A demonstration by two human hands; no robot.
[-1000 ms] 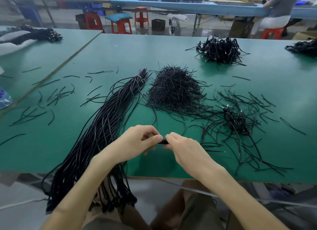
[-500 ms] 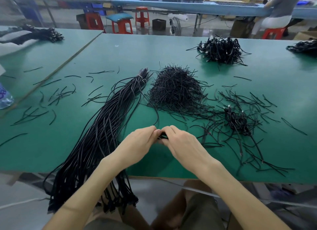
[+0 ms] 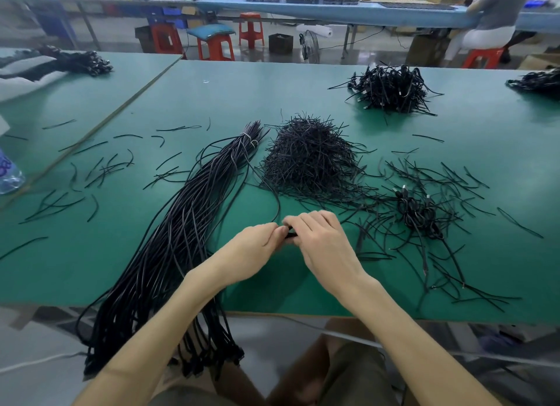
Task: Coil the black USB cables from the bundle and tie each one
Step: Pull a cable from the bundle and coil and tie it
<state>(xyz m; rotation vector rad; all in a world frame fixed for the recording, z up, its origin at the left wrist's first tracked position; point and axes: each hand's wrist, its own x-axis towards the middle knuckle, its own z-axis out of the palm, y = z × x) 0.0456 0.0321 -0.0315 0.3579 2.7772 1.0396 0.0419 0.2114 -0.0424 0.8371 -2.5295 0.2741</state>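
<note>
Left hand (image 3: 251,251) and right hand (image 3: 324,245) meet fingertip to fingertip just above the desk (image 3: 303,87). Both pinch a small black piece of cable (image 3: 291,235) that shows only as a sliver between them. Over the last second they have drawn closer together and shifted a little away from the desk's near edge. The right fingers now curl over the left's tips and hide most of what they hold. One loose strand (image 3: 278,205) curves down to the pinch from the bundle of black USB cables (image 3: 181,239), which lies just to the left and hangs over the near edge. By my judgement a single cable is being gathered for its coil, and I can see no tie on it yet. The heap of ties (image 3: 306,160) lies just beyond the hands, and a few coiled cables (image 3: 421,215) lie to the right.
</note>
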